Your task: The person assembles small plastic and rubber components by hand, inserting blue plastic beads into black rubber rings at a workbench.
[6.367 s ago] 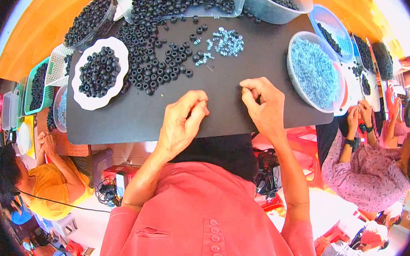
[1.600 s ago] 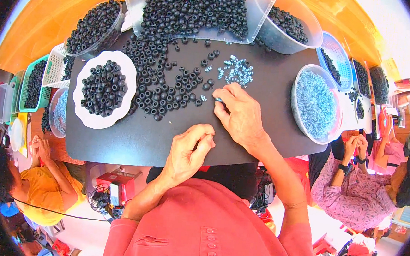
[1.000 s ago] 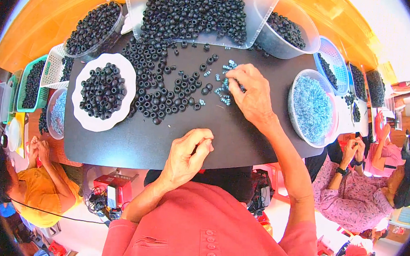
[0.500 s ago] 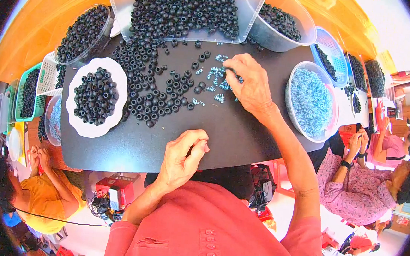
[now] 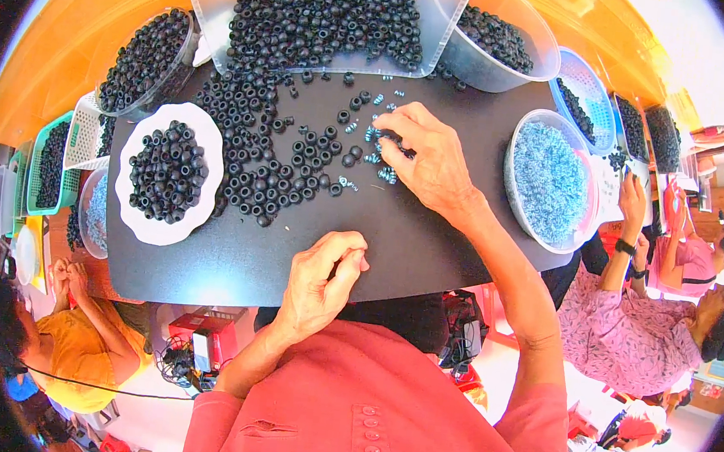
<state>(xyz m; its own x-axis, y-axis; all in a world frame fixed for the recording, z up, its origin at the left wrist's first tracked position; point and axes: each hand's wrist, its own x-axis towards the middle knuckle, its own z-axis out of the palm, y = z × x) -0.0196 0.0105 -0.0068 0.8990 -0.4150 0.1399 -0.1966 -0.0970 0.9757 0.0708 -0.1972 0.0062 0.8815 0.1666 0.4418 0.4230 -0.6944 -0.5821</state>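
Since the earlier frame, our right hand (image 5: 431,159) has slid slightly left over the small pale-blue springs (image 5: 385,175); it curls downward, and we cannot tell whether it grasps any. Our left hand (image 5: 321,281) is loosely clenched near the counter (image 5: 236,259) edge, contents hidden. Black beads (image 5: 285,173) lie left of the springs, a white plate (image 5: 157,234) farther left.

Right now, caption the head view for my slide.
Right hand over small blue coils, left hand curled, loose black beads ahead.
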